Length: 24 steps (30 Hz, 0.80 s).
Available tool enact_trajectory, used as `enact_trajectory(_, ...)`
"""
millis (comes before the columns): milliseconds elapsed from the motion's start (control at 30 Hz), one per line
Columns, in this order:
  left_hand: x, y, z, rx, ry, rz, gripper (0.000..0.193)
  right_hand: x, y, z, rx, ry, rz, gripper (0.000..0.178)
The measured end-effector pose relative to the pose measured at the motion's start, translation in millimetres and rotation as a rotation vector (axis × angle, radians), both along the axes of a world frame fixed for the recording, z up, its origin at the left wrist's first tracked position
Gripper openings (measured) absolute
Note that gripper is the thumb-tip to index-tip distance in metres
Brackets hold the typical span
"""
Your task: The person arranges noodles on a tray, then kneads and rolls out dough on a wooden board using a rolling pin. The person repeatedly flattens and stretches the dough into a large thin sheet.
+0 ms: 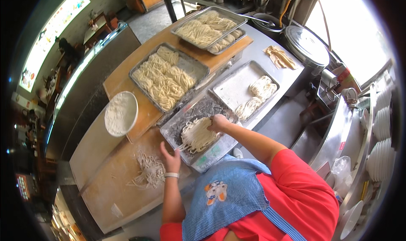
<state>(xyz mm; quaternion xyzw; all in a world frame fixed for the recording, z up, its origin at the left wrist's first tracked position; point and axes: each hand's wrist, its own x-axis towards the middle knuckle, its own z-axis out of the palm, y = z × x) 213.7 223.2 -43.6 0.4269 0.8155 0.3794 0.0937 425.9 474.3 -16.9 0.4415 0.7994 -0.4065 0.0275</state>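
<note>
A flat bundle of fresh noodles [197, 135] lies stretched across a floured metal tray [172, 132] in front of me. My right hand [219, 123] is closed on the bundle's right end. Beside its left end is my left hand [170, 159], open, fingers apart; the strand tips come close to it, and whether they touch I cannot tell. A loose heap of noodles [150, 171] sits on the wooden board just left of that hand. Beyond my right hand, a second tray [228, 86] carries a few coiled noodle portions [262, 88].
A white bowl of flour [121, 114] stands at the left. Farther off are a tray full of noodle portions [163, 78] and stacked noodle trays [209, 27]. A cloth [280, 57] and a lidded pot [306, 46] are at the far right, with stacked white bowls [380, 158] on a shelf.
</note>
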Motion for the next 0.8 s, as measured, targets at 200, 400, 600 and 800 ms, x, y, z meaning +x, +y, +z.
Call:
enact_trajectory(200, 68, 94, 72, 0.247, 0.044, -0.376, 0.102, -26, -9, 64, 0.245, 0.251, 0.22, 0.038)
enact_trajectory(400, 68, 138, 70, 0.428, -0.215, -0.322, 0.081, -37, -34, 161, 0.356, 0.459, 0.292, 0.05)
enact_trajectory(600, 48, 178, 124, 0.46, -0.148, -0.335, 0.029, -26, -9, 248, 0.466, 0.556, 0.307, 0.042)
enact_trajectory(800, 69, 221, 170, 0.548, -0.192, -0.335, 0.029, -15, 27, 284, 0.456, 0.747, 0.191, 0.032)
